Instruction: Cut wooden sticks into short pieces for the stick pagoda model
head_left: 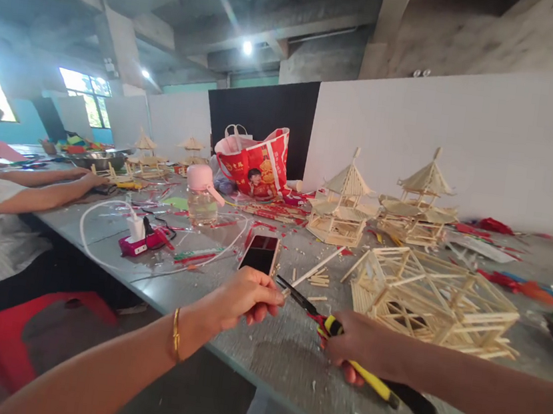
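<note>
My left hand [245,297] pinches one end of a thin wooden stick [317,267] that runs up and to the right over the table. My right hand [364,349] is closed round the yellow and black handles of a pair of cutters [376,384], whose dark blades [296,295] meet the stick just beside my left fingers. A gold bangle sits on my left wrist. An unfinished wooden stick frame [434,300] lies right behind my right hand.
A phone [261,253] lies behind my left hand. Two finished stick pavilions [342,205] [421,201], a red bag [256,161], a pink-capped bottle [202,194] and a pink box with white cable [144,241] stand further back. Another person sits at the left on a red stool.
</note>
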The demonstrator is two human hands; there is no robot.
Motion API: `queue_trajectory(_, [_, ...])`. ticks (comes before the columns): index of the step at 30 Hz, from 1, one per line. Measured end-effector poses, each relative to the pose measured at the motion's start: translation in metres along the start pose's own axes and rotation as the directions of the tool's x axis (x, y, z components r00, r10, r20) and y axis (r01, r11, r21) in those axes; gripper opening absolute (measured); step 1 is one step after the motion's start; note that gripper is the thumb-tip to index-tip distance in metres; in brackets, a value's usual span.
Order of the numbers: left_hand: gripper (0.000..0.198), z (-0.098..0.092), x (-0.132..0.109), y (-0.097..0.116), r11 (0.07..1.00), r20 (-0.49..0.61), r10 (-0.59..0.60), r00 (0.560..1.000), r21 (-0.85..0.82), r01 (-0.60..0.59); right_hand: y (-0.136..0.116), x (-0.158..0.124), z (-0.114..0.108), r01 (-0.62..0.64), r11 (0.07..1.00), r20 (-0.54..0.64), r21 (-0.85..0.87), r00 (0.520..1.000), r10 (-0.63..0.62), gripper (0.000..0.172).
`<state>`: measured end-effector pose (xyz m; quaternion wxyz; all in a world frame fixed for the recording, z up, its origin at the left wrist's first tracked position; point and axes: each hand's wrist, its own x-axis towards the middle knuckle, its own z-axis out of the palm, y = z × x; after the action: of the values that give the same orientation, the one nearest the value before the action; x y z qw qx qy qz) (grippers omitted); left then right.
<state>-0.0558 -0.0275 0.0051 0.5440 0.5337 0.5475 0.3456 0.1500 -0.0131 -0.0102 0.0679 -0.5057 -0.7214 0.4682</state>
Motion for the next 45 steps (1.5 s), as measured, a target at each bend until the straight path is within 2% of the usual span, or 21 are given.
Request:
queue_trajectory(3, [0.014,-0.003,-0.004,-0.001,0.989,0.066,-0.057,0.996,-0.133,0.065,0.000,0.001,0.000,-0.038,0.998,0.079,0.052,0.996,0.034,0.015])
queue_trajectory(7, [0.012,-0.003,-0.007,-0.003,0.969,0.129,-0.089,0.988,-0.219,0.116,0.002,-0.003,0.002,-0.036,0.997,0.003,-0.062,0.999,0.036,0.015])
queue_trajectory(10, [0.011,-0.001,-0.009,-0.003,0.967,0.134,-0.092,0.987,-0.223,0.121,0.000,-0.009,0.002,-0.023,0.991,-0.030,-0.134,0.999,0.020,0.012])
queue_trajectory(13, [0.012,0.003,-0.009,-0.003,0.974,0.111,-0.099,0.989,-0.195,0.119,-0.004,-0.015,0.002,-0.037,0.995,-0.058,-0.091,0.998,0.032,0.014])
queue_trajectory(15, [0.012,0.005,-0.007,-0.003,0.979,0.108,-0.106,0.988,-0.163,0.123,-0.006,-0.018,0.003,-0.075,0.996,-0.034,-0.038,0.997,0.073,0.013])
queue_trajectory(17, [0.012,0.006,-0.004,-0.004,0.980,0.132,-0.132,0.982,-0.132,0.150,-0.006,-0.018,0.003,-0.136,0.991,0.014,-0.015,0.991,0.137,0.007])
queue_trajectory(19, [0.013,0.007,-0.002,-0.004,0.978,0.150,-0.158,0.976,-0.116,0.176,-0.003,-0.018,0.001,-0.192,0.981,0.113,0.034,0.976,0.187,0.002])
queue_trajectory(22, [0.015,0.005,-0.004,-0.003,0.979,0.108,-0.132,0.985,-0.138,0.146,0.005,-0.019,-0.005,-0.209,0.946,0.333,0.248,0.935,0.120,0.009])
queue_trajectory(23, [0.015,0.005,-0.006,-0.002,0.981,0.080,-0.116,0.990,-0.149,0.127,0.007,-0.020,-0.007,-0.203,0.932,0.366,0.300,0.927,0.084,0.012])
queue_trajectory(25, [0.016,0.004,-0.011,-0.002,0.982,0.031,-0.088,0.996,-0.166,0.092,0.009,-0.023,-0.009,-0.186,0.938,0.326,0.294,0.942,0.085,0.014])
queue_trajectory(27, [0.016,0.005,-0.016,-0.003,0.983,0.006,-0.062,0.998,-0.171,0.062,0.009,-0.026,-0.009,-0.153,0.969,0.206,0.192,0.972,0.113,0.014])
queue_trajectory(29, [0.017,0.007,-0.020,-0.004,0.987,-0.005,-0.028,1.000,-0.161,0.026,0.008,-0.029,-0.006,-0.099,0.989,0.100,0.113,0.991,0.088,0.013])
queue_trajectory(33, [0.018,0.011,-0.021,-0.006,0.993,-0.015,0.026,1.000,-0.119,-0.027,0.005,-0.031,0.000,-0.129,0.977,0.072,0.169,0.990,0.118,0.017])
queue_trajectory(36, [0.020,0.014,-0.018,-0.004,0.991,-0.032,0.071,0.997,-0.112,-0.075,0.002,-0.033,0.001,-0.146,0.925,0.193,0.350,0.978,0.081,0.020])
queue_trajectory(40, [0.021,0.018,-0.016,-0.003,0.973,-0.109,0.167,0.980,-0.143,-0.181,-0.002,-0.030,0.005,-0.232,0.715,0.380,0.659,0.924,-0.050,0.020])
queue_trajectory(42, [0.022,0.020,-0.015,-0.006,0.965,-0.135,0.170,0.976,-0.176,-0.193,-0.002,-0.027,0.008,-0.325,0.612,0.443,0.721,0.895,-0.047,0.021])
queue_trajectory(45, [0.023,0.022,-0.012,-0.015,0.957,-0.123,0.108,0.987,-0.255,-0.137,0.004,-0.022,0.015,-0.439,0.538,0.538,0.720,0.842,-0.032,0.022])
